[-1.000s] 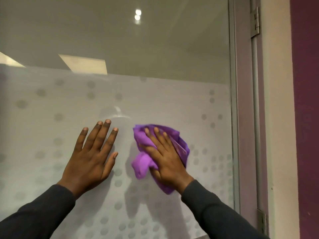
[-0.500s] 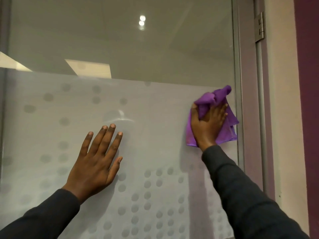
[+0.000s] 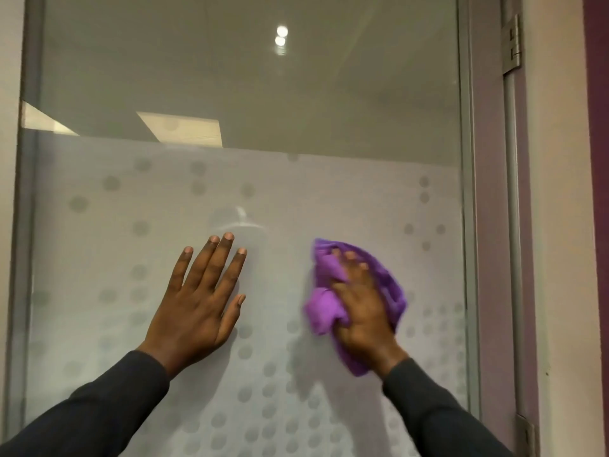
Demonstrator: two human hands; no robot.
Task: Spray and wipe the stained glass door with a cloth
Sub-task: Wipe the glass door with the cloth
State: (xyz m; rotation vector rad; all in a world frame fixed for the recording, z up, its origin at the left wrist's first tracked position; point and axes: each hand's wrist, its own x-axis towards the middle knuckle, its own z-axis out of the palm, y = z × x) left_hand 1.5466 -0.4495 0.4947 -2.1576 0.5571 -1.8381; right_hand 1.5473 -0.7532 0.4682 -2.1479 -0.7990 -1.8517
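Note:
The glass door (image 3: 250, 94) fills the view, clear in its upper part and frosted with grey dots below. A faint smear (image 3: 237, 219) shows on the frosted band just above my left fingertips. My left hand (image 3: 201, 305) lies flat on the glass with fingers spread, holding nothing. My right hand (image 3: 362, 311) presses a bunched purple cloth (image 3: 321, 311) against the frosted glass right of centre; the cloth sticks out around the palm and is slightly blurred. No spray bottle is in view.
A grey metal door frame (image 3: 466, 192) runs down the right side, with a hinge (image 3: 511, 44) at the top right and another (image 3: 524, 433) at the bottom right. Beyond it are a pale jamb and a purple wall (image 3: 598, 159). The frame's left edge (image 3: 23, 258) is visible.
My right hand with the cloth swept from the centre up to the right edge of the glass, then back down and left. My left hand stayed flat on the glass.

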